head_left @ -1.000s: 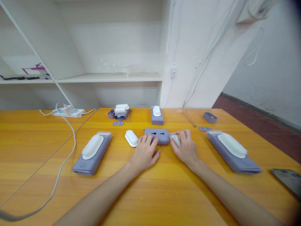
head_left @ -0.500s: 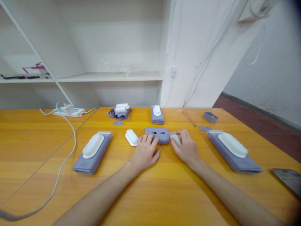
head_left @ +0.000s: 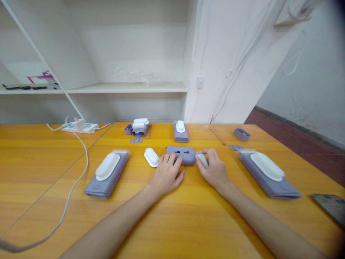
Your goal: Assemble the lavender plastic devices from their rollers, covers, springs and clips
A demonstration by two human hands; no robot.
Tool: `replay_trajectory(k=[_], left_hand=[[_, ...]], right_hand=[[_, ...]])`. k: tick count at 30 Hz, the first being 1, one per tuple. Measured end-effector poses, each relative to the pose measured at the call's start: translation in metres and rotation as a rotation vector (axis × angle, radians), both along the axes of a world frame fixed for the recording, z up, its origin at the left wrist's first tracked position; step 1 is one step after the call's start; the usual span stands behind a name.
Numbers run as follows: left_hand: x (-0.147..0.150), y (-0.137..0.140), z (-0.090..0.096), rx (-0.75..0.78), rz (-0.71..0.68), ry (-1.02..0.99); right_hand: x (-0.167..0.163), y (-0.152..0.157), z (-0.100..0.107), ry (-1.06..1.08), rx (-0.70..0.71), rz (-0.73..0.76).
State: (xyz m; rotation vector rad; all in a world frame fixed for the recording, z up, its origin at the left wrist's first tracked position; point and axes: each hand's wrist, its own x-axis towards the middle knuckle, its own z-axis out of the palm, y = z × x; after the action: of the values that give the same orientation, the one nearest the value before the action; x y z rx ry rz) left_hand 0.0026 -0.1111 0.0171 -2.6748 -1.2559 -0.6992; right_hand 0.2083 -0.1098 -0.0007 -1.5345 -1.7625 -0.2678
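Observation:
In front of me lies a purple plastic housing with two dark slots in its upper face. My left hand rests on its near left side, fingers spread on it and the thumb held clear. At the housing's right end, my right hand pinches a pale oval piece between thumb and fingers; the fingers partly cover it. The piece sits against a small purple part at that end, and I cannot tell whether they are joined. Just left of my left hand is a white ribbed oval pad.
Purple units with white pads lie at left, right and back. Loose parts include a coil spring, a purple collar and flat purple pieces. A power strip, cable and phone flank them.

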Motion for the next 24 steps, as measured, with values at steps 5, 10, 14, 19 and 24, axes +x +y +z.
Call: replay_trajectory(k=[5, 10, 14, 19, 24], left_hand=[[-0.0002, -0.0003, 0.0003, 0.001, 0.003, -0.011], [-0.0001, -0.0001, -0.0003, 0.001, 0.003, -0.009], [0.0, -0.0001, 0.0001, -0.005, 0.003, -0.016], [-0.0001, 0.0005, -0.0005, -0.016, 0.004, 0.002], [-0.0001, 0.0004, -0.0015, -0.012, 0.001, -0.012]], right_hand=[[-0.001, 0.0002, 0.001, 0.011, 0.002, 0.008], [-0.0011, 0.0004, 0.0009, 0.013, -0.002, 0.008], [-0.0004, 0.0009, 0.0003, 0.005, -0.012, 0.011], [-0.0001, 0.0015, -0.0004, 0.013, -0.001, 0.014], [-0.0003, 0.0006, 0.0003, 0.02, -0.002, 0.018]])
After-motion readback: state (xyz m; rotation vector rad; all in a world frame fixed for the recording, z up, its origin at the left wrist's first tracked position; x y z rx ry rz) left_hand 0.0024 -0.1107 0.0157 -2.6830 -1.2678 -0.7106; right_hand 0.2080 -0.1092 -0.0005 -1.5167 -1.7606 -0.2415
